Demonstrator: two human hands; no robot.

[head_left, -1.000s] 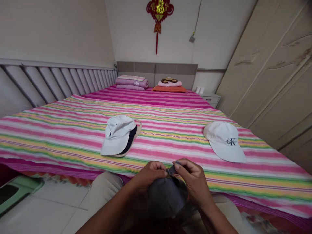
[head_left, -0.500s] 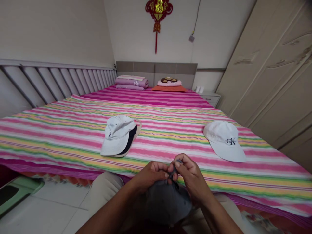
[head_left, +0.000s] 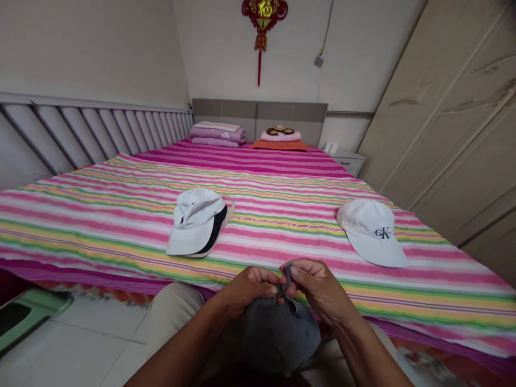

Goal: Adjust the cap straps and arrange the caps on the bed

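A dark grey cap (head_left: 278,336) rests over my lap, its crown toward me and its back strap raised between my hands. My left hand (head_left: 256,290) pinches the strap near its small metal buckle. With thumb and finger, my right hand (head_left: 316,285) grips the free end of the grey strap (head_left: 288,273), which sticks up. On the bed to the left lies a white cap (head_left: 195,220) with a small dark logo, stacked over a navy one (head_left: 213,234) and a beige one. A white cap with a CK logo (head_left: 371,231) sits to the right.
A striped sheet (head_left: 274,215) covers the bed in front of me. Folded purple bedding (head_left: 217,135) and an orange-and-pink pile (head_left: 281,141) lie by the headboard. A grey rail (head_left: 100,129) runs along the left. A green stool (head_left: 34,317) stands at lower left, a wardrobe (head_left: 451,123) at right.
My right hand has turned flatter and shifted slightly right and down, and more of the strap end now shows upright. My left hand stays nearly in place on the cap.
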